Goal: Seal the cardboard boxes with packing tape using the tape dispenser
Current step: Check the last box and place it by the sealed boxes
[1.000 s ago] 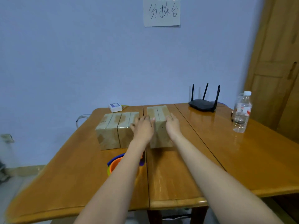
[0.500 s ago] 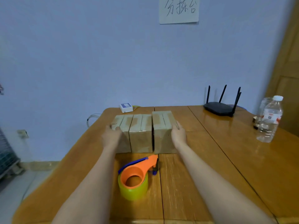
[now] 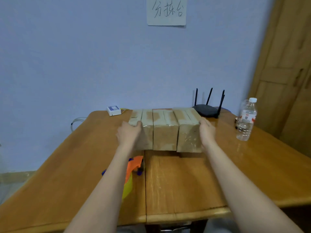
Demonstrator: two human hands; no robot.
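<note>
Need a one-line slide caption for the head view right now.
Left hand and right hand press a row of three taped brown cardboard boxes together above the wooden table.

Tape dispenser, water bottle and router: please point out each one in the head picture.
tape dispenser (image 3: 134, 163): head view, on its orange body beside the left forearm.
water bottle (image 3: 246, 120): head view, on its label.
router (image 3: 207, 111): head view, on its flat black body.

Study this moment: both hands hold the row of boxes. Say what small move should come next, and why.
Probably set the boxes down on the table. The left hand and right hand squeeze the row from its ends, apparently lifted off the table. The tape dispenser lies untouched under the left arm, so a hand must come free.
</note>
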